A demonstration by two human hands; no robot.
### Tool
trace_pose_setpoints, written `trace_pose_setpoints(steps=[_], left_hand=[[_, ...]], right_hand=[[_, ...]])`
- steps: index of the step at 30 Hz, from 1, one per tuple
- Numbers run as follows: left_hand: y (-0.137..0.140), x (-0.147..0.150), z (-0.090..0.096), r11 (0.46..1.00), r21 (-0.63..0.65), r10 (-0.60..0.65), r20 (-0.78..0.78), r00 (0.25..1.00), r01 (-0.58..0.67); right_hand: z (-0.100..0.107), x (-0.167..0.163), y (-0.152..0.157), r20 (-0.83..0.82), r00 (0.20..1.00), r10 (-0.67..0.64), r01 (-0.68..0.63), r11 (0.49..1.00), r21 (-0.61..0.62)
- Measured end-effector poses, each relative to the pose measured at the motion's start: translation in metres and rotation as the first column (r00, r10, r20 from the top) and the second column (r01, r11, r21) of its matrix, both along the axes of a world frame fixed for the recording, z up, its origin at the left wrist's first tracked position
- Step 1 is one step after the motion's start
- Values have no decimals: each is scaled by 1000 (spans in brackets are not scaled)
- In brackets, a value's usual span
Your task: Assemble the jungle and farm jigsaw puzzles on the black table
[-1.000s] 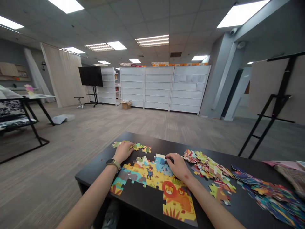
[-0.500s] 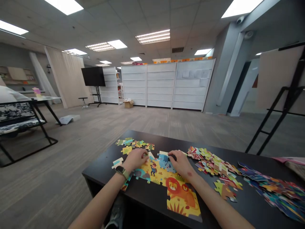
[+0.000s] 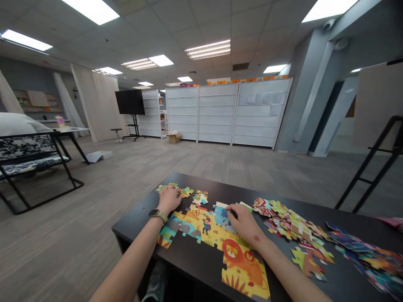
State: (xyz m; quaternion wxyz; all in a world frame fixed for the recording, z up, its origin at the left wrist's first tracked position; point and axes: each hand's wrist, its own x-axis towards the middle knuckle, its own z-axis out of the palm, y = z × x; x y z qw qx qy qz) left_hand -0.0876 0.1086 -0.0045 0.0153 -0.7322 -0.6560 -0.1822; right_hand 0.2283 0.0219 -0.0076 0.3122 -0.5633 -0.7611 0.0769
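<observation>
From where I stand, the joined puzzle (image 3: 210,233) lies on the dark bench (image 3: 195,264), its near edge notched between the grey animal and the lions. The step in hand looks like picking among spare pieces to add. The left hand (image 3: 170,199) is bent over the loose pieces (image 3: 187,192) beyond the puzzle's far left; its fingers are tucked, and I can't tell whether they grip one. The right hand (image 3: 242,218) curls at the puzzle's back right, over the elephant, the thumb gap narrow; whether it pinches anything I can't tell.

The next move probably calls for matching a tab to an open edge. Right of the puzzle sprawl a mixed pile (image 3: 296,224) and, further out, a bluish pile (image 3: 371,251), both overlapping. The right forearm crosses between puzzle and piles, likely blocking an easy reach.
</observation>
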Motion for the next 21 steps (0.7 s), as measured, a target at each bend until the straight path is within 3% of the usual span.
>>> trace_pose_setpoints(steps=[9, 15, 21], left_hand=[[-38, -11, 1, 982, 104, -159, -7, 987, 159], [-39, -17, -6, 993, 52, -115, 136, 984, 109], [-27, -19, -10, 991, 119, -96, 277, 956, 65]], right_hand=[[2, 0, -4, -7, 1000, -9, 9, 1000, -14], [2, 0, -5, -29, 1000, -7, 7, 1000, -14], [3, 1, -6, -16, 1000, -1, 1, 1000, -7]])
